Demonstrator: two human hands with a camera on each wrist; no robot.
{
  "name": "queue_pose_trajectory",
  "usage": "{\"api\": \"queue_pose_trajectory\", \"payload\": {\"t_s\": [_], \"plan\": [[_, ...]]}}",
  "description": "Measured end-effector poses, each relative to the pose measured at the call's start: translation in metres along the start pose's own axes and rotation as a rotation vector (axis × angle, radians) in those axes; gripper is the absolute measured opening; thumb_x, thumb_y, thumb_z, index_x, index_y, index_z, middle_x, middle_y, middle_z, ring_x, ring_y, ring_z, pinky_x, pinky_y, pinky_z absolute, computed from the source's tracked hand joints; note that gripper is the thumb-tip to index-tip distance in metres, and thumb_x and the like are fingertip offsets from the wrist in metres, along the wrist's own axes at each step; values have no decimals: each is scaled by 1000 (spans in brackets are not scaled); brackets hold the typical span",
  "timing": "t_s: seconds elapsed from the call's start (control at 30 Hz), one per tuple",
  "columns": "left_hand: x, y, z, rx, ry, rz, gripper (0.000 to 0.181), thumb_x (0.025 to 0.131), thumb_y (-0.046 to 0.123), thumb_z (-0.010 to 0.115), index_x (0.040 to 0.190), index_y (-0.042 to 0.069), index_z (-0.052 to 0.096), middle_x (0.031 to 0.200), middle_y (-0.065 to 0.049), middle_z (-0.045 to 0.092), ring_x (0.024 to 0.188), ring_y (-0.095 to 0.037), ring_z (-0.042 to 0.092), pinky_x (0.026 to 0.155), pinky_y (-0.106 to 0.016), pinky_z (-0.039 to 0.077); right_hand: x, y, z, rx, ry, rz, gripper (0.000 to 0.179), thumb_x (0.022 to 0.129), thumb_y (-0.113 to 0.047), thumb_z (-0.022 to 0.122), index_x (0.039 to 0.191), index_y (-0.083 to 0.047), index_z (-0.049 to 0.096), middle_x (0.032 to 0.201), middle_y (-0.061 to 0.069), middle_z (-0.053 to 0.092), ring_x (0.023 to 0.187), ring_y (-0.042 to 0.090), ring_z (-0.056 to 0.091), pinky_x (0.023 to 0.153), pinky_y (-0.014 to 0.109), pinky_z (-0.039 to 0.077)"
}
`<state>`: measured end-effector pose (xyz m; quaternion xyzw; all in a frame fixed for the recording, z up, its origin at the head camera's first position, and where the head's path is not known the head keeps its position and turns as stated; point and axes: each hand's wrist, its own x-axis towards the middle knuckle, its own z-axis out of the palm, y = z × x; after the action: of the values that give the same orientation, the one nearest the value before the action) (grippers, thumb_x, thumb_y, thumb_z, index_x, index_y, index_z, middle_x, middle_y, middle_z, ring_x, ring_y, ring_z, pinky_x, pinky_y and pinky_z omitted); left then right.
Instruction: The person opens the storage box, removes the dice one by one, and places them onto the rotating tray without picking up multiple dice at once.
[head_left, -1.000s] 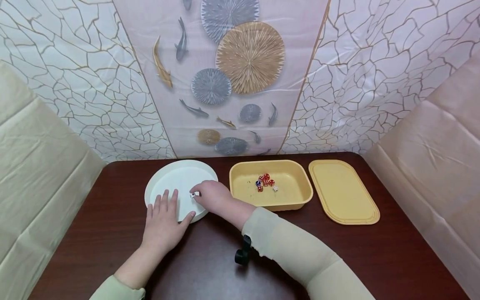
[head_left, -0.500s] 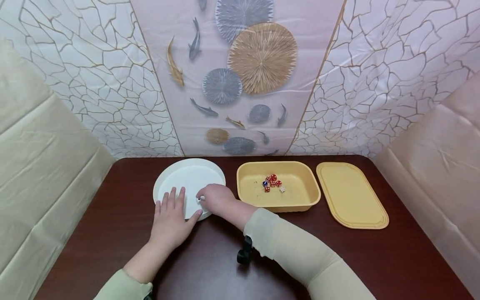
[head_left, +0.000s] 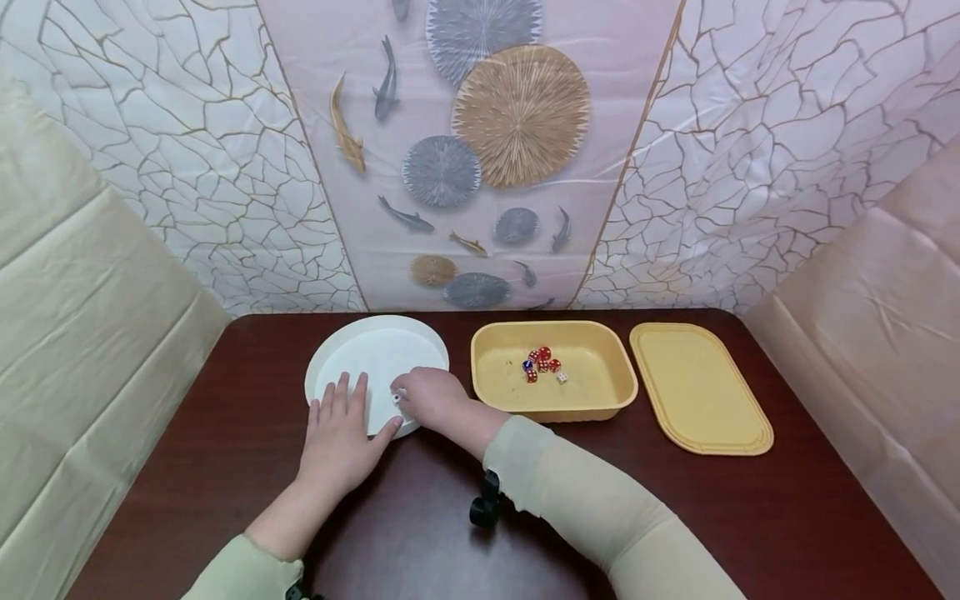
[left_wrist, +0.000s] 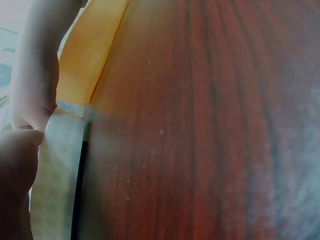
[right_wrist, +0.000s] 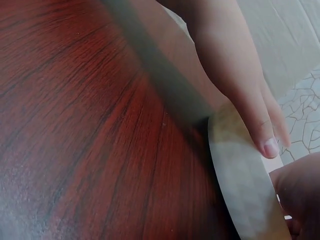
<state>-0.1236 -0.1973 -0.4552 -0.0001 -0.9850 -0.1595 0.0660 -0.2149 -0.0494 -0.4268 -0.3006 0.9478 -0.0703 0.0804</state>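
Note:
A round white tray (head_left: pixel 390 327) with a raised rim stands at the table's back left. My left hand (head_left: pixel 335 442) lies over its front left rim, fingers straight and spread, thumb by the front edge. My right hand (head_left: pixel 435 398) reaches over the right rim, fingers curled, and pinches a small white die (head_left: pixel 397 399) low inside the tray; the fingers partly hide it. The right wrist view has the left hand (right_wrist: pixel 230 60) above the tray wall (right_wrist: pixel 240 170), with the right hand (right_wrist: pixel 302 190) close by. The left wrist view shows the tray's outer side (left_wrist: pixel 57 175).
Right of the tray stands a yellow rectangular box (head_left: pixel 555 414) holding several red dice (head_left: pixel 543 365), a blue die (head_left: pixel 528 366) and a white die (head_left: pixel 562 378). Further right lies a yellow lid (head_left: pixel 701 387). A patterned cloth (head_left: pixel 517 117) hangs behind the dark wooden table (head_left: pixel 420 517).
My right hand has lowered with the white die slightly toward the tray's front. The left hand keeps its place on the tray. The head view has shifted a little.

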Motion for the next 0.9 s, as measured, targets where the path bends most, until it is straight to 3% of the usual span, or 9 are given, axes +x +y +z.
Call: {"api": "queue_pose_trajectory", "payload": {"t_s": [0.17, 0.33, 0.43, 0.9], "plan": [[-1, 0, 2, -7, -8, 2, 90, 94, 61, 53, 157, 5, 21, 159, -27, 18, 146, -48, 14, 116, -64, 9, 1, 5, 0, 87, 22, 15, 36, 97, -31, 64, 132, -27, 65, 121, -5, 68, 111, 11, 62, 92, 29, 51], [-1, -2, 2, -2, -4, 7, 90, 94, 61, 54, 157, 4, 22, 159, -27, 18, 145, -49, 15, 115, -64, 9, 0, 10, -7, 211, 86, 1, 40, 96, -31, 67, 135, -26, 62, 98, -7, 68, 85, 7, 60, 77, 24, 50], [-1, -2, 1, -8, -8, 7, 91, 94, 61, 54, 157, 4, 21, 159, -27, 17, 145, -49, 14, 115, -64, 9, -3, 14, -12, 277, 124, 9, 42, 96, -33, 67, 137, -27, 61, 94, -7, 66, 80, 6, 58, 72, 23, 49], [-2, -1, 0, -10, -11, 18, 91, 94, 64, 48, 157, 4, 21, 159, -29, 16, 145, -49, 12, 115, -65, 8, -29, 50, -47, 574, 282, 66, 41, 95, -32, 68, 135, -24, 62, 99, -5, 63, 85, 11, 58, 70, 26, 49]]}}
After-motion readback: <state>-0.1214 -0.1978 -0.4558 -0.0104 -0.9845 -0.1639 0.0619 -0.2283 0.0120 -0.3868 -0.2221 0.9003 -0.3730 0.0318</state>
